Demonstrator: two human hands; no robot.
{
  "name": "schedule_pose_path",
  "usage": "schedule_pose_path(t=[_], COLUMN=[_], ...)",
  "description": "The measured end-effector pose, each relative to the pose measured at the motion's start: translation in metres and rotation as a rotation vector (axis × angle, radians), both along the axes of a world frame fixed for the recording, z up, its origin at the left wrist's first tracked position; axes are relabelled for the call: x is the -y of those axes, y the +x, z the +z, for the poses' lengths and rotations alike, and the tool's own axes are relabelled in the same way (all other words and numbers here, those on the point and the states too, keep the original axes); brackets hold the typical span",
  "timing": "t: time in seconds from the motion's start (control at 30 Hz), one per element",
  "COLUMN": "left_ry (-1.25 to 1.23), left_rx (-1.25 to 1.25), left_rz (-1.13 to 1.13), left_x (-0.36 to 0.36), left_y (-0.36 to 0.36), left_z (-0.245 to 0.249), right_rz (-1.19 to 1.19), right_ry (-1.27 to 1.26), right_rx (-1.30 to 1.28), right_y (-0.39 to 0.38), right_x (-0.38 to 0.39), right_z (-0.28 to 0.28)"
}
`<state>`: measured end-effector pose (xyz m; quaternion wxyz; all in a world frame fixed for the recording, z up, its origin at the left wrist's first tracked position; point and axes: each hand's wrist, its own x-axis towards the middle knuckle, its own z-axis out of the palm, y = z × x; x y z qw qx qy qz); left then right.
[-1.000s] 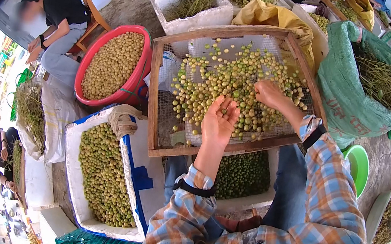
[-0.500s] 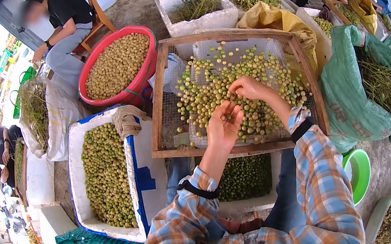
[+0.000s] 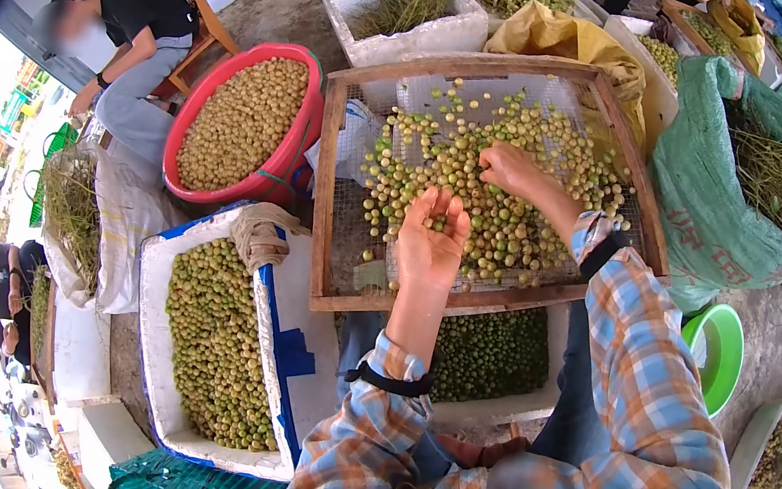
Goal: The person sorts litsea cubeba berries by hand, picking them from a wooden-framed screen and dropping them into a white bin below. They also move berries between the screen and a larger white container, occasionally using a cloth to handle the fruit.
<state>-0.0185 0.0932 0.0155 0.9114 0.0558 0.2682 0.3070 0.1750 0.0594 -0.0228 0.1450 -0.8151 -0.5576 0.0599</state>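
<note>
A wooden-framed mesh screen (image 3: 324, 204) bears a loose layer of small round yellow-green fruits (image 3: 514, 233). Over the left part of this layer my left hand (image 3: 431, 242) is palm up, fingers slightly curled and apart, with no fruit visible in it. My right hand (image 3: 515, 172) reaches down among the fruits near the middle, its thumb and fingers pinched together; what is between the fingertips is hidden. Below the frame's near edge, a white foam box (image 3: 545, 399) holds darker green fruits.
At left stand a pink tub (image 3: 311, 116) of pale fruits and a blue-edged foam box (image 3: 149, 340) of mixed fruits. A green sack (image 3: 690, 137) of stems and a green basin (image 3: 725, 360) are at right. Two people sit at far left.
My left hand has moved left and a little down, away from my right hand. My right hand has shifted slightly right. The view has also shifted a little.
</note>
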Motion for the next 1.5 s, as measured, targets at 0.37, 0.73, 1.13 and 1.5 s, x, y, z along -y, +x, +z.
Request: schedule_pose_path(t=[0.37,0.73,1.13,1.5], left_ry=[0.016,0.024,0.018,0.038], left_rx=[0.015,-0.001,-0.017,0.071], left_rz=[-0.006,-0.018,-0.003,-0.075], left_x=[-0.001,0.002,-0.001,0.006], left_y=[-0.004,-0.001,-0.006,-0.001], left_z=[0.000,0.003,0.001,-0.007], right_rz=[-0.133,0.143,0.090,-0.102], right_ry=[0.156,-0.064,-0.140,0.159], right_rx=[-0.889,0.021,-0.018,-1.154], right_y=[0.033,0.016,0.023,-0.006], right_x=[0.004,-0.015,-0.017,0.056], right_z=[0.019,-0.010,-0.002,0.074])
